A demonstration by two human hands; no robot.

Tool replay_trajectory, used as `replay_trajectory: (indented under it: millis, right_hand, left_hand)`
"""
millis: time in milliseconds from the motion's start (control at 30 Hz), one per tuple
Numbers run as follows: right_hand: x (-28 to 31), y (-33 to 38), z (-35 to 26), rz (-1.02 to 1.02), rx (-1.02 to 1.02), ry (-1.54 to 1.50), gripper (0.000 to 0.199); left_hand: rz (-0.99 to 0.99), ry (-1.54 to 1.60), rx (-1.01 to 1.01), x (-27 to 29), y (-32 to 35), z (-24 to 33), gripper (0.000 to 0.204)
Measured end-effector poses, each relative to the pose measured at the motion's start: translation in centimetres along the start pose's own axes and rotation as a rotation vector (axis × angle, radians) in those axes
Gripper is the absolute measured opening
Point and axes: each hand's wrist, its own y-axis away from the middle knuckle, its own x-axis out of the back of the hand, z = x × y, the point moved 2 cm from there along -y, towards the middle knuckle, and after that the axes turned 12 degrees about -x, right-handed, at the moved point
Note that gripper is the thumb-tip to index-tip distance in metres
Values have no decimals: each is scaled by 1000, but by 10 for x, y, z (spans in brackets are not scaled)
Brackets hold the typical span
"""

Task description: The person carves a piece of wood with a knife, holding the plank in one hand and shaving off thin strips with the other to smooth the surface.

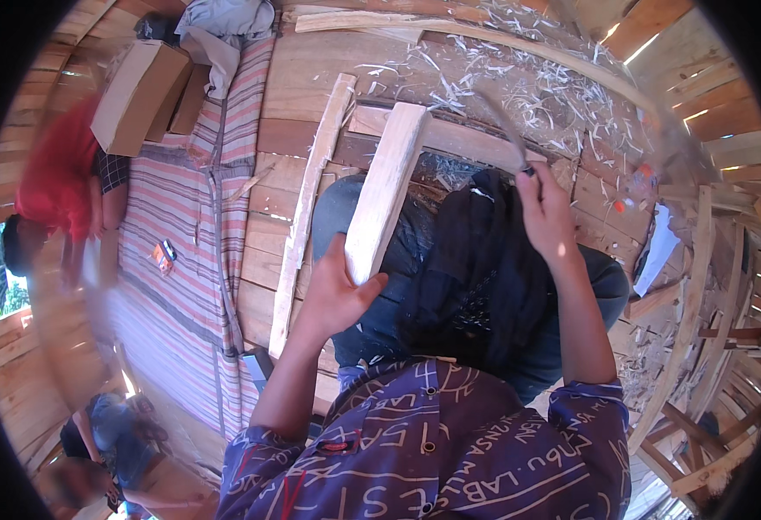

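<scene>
My left hand is closed around the near end of a squared, pale wooden bar, thumb across its side. The bar slants up and away over my left thigh. In my right hand, to the right of the bar and apart from it, is a knife with a dark handle end; its long thin blade points away to the upper left and is smeared by motion. A dark cloth lies over my lap between the hands. Beyond the knees, another board lies crosswise, partly behind the bar.
Wood shavings cover the far floor. A long strip of wood lies to the left. Past it is a striped mat with a cardboard box. Two people sit at the left. Wooden poles stand at the right.
</scene>
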Motion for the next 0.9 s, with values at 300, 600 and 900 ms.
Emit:
replay_trajectory:
  millis: [300,600,900]
  right_hand:
    - [-36,-93,-2,-50,95,200,44]
    - [-3,-16,21,-49,-19,-103,36]
    - [-71,83,-54,-501,115,-119,42]
  left_hand:
    - [-90,-53,7,3,0,3,54]
    - [-60,32,60,3,-8,2,50]
    - [-46,119,-1,-3,-7,-3,36]
